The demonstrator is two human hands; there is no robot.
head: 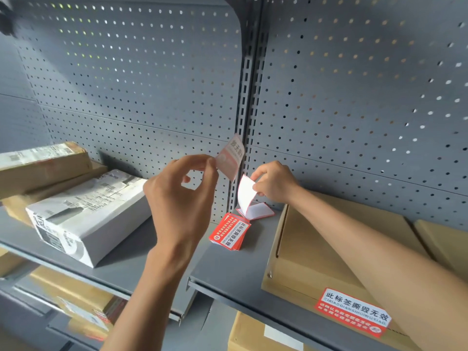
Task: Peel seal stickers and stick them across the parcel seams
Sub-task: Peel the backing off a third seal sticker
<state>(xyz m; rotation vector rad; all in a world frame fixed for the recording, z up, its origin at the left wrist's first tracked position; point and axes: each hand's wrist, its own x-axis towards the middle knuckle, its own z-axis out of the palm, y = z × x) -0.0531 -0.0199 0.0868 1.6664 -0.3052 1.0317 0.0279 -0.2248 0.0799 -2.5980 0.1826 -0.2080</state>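
Observation:
My left hand (181, 196) pinches a peeled red-and-white seal sticker (231, 158) by its edge and holds it up above the shelf, its pale back toward me. My right hand (274, 183) grips the curled white backing paper (245, 195) just to the right of it. Below them a small stack of red seal stickers (231, 233) lies on the grey shelf (235, 272), with an empty backing sheet (258, 211) behind it. A flat brown cardboard parcel (316, 252) lies under my right forearm and carries one stuck seal sticker (353, 312) over its front edge.
A white wrapped parcel (86, 216) and stacked brown boxes (43, 165) sit on the shelf at the left. More cardboard boxes (76, 295) stand on lower shelves. A grey pegboard wall (354, 97) with a slotted upright (249, 97) closes the back.

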